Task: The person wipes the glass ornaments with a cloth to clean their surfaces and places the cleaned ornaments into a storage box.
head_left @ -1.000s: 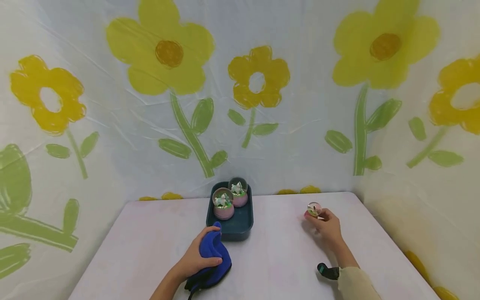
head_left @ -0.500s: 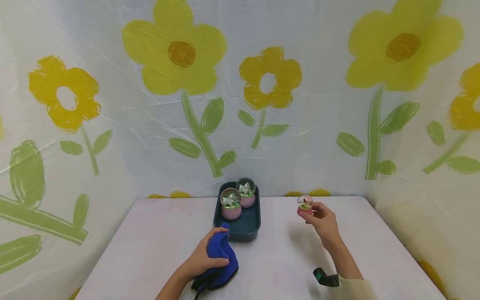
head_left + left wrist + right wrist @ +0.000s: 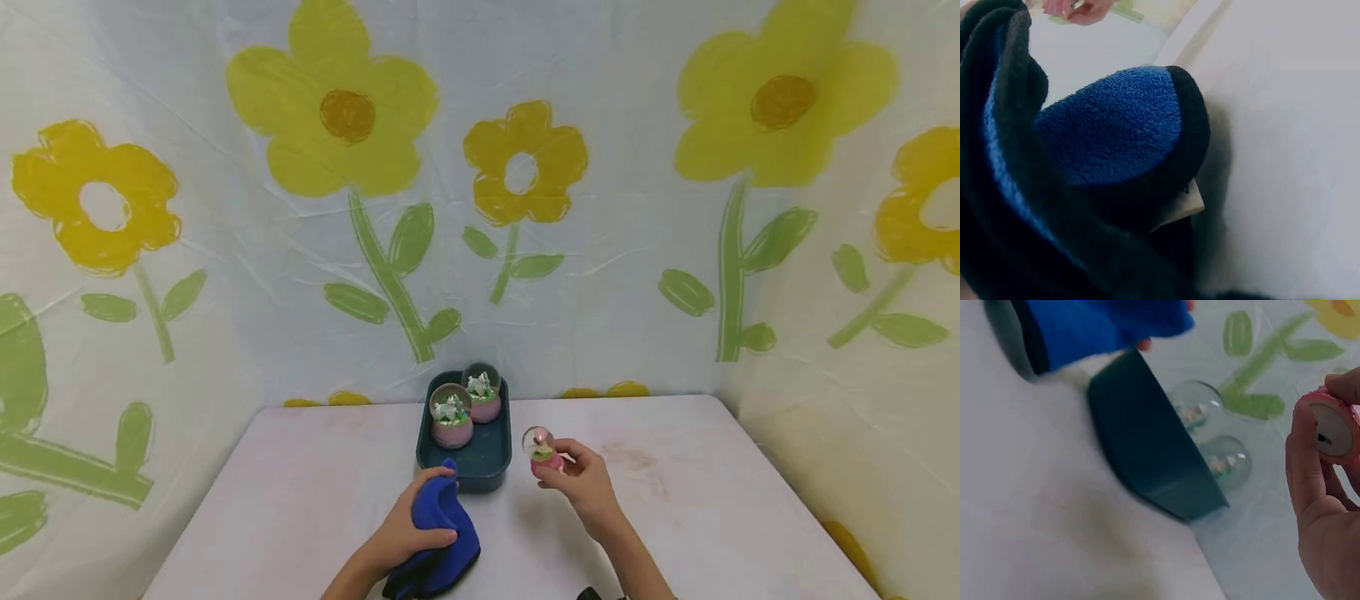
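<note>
My right hand (image 3: 588,492) pinches a small snow globe (image 3: 542,451) by its pink base, in the air just right of the tray. In the right wrist view the pale underside of that snow globe (image 3: 1333,432) faces the camera. My left hand (image 3: 408,521) grips a blue cloth (image 3: 450,533) with black edging, in front of the tray. The cloth (image 3: 1116,125) fills much of the left wrist view, a pale tag poking out from under it. Two larger snow globes with pink bases, a front one (image 3: 452,417) and a back one (image 3: 482,393), stand in the dark teal tray (image 3: 480,482).
The tray sits near the back of the white table (image 3: 315,492). Behind it hangs a white curtain (image 3: 600,317) printed with yellow flowers, which also runs along both sides. Faint pinkish smudges (image 3: 637,458) show on the tabletop at the right.
My right hand has lifted the small snow globe from the right part of the table and brought it leftward, close to the tray. The left hand keeps its hold on the cloth.
</note>
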Tool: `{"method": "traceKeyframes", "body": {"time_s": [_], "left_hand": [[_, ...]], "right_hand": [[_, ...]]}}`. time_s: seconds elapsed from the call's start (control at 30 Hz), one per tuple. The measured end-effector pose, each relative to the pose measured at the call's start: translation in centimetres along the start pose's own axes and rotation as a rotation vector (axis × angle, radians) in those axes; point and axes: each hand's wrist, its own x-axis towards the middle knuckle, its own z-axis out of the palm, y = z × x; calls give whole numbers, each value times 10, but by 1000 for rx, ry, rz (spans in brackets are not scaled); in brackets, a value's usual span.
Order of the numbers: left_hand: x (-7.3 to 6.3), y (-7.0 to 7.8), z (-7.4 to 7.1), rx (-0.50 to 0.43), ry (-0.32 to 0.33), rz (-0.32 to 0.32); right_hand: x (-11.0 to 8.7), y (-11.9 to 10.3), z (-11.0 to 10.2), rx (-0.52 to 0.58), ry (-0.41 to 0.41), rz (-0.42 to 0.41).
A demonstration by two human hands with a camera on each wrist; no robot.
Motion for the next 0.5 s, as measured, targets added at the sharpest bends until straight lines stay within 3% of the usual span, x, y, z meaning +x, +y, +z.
{"method": "traceKeyframes", "body": {"time_s": [0.13, 0.3, 0.37, 0.5], "left_hand": [[3, 6, 5, -45, -14, 14], [11, 16, 3, -97, 13, 57], [13, 18, 3, -102, 40, 75], [8, 17, 10, -128, 65, 78]], "right_hand": [[-4, 4, 14, -27, -83, 2], [-4, 6, 30, -107, -207, -100], [-6, 5, 34, -133, -223, -123], [-17, 8, 42, -199, -204, -78]]}}
